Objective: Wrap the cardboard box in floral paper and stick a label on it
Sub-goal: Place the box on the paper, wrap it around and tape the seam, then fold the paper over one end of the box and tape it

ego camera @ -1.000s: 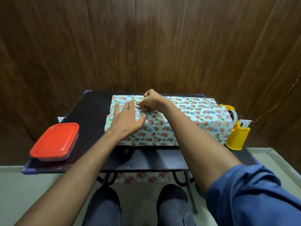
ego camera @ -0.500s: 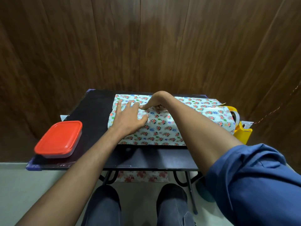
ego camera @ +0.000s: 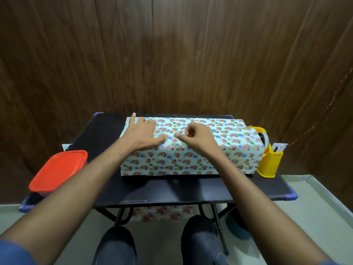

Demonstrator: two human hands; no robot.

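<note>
Floral paper (ego camera: 191, 159) covers the long box (ego camera: 225, 131) on every face in view, and the box lies lengthwise across the black counter (ego camera: 172, 190). The left hand (ego camera: 141, 134) rests flat on the box top near its left end, its fingers (ego camera: 133, 117) straight and spread, the index tip reaching the far left corner and the thumb stretched toward the right hand. The right hand (ego camera: 198, 136) sits just beside that thumb, over the middle of the top; its fingers (ego camera: 188, 129) are curled in toward the palm, with the thumb extended and its tip touching the paper. Whether those curled fingers pinch anything small cannot be told.

Right of the right fingers, past the box's right end and touching it, stands a yellow tape dispenser (ego camera: 269, 161) with a roll in it. Left of the left fingers, well apart from the box, a tub with a red lid (ego camera: 59, 171) sits at the counter's near left corner. More flowered paper (ego camera: 162, 213) shows under the counter, above the person's knees.
</note>
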